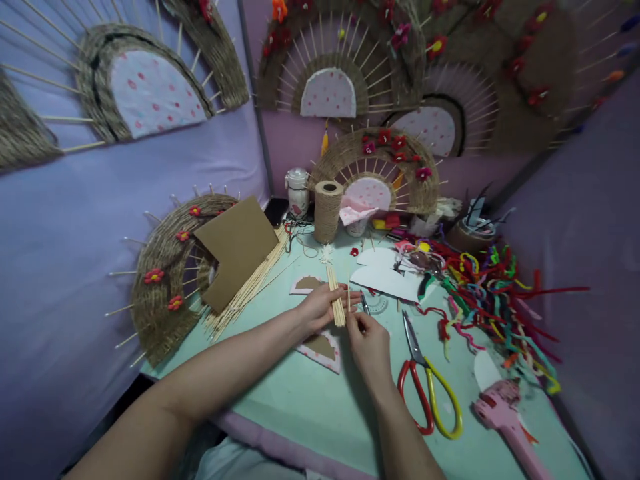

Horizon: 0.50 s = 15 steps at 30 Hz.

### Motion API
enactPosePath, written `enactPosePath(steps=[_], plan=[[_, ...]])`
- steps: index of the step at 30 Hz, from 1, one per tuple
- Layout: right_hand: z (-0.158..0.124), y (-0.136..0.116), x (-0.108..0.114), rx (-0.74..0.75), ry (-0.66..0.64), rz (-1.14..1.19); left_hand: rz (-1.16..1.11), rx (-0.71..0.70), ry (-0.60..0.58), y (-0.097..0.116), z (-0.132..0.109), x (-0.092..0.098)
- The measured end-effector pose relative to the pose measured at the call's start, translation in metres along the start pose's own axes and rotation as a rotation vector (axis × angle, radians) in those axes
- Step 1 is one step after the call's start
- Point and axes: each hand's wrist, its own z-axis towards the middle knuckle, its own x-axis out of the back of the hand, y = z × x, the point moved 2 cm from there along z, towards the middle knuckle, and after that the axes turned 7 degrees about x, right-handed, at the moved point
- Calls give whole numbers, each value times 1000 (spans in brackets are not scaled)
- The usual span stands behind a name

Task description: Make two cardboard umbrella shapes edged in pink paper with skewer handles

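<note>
My left hand [316, 309] is turned palm up, its thumb and fingers closed around a small bundle of thin wooden sticks [339, 311]. Close beside it, my right hand [370, 341] pinches the lower end of a single stick [349, 288], which stands just right of the bundle. Under my left wrist lies a half-round cardboard piece [324, 348] with a dotted fabric edge, partly hidden. A similar half-round piece [304, 285] rests beyond my left hand. Past my right fingertips are a clear protractor [379, 305] and a dark pen-like tool [365, 305].
Scissors [417, 360] with red and yellow handles lie right of my right hand, near a pink glue gun [505, 417]. Colourful pipe cleaners [480, 293] pile at the right. A twine spool [328, 213] stands behind. More sticks [255, 283] and cardboard [240, 250] lie left.
</note>
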Motion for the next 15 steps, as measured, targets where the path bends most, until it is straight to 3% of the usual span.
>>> enactPosePath(steps=[5, 11, 15], plan=[[-2, 4, 19, 48, 119, -60, 220, -17, 220, 7, 21, 2], [-5, 1, 30, 54, 95, -71, 489, 15, 434, 20, 29, -1], [-6, -1, 33, 28, 76, -47, 586, -11, 495, 28, 24, 0]])
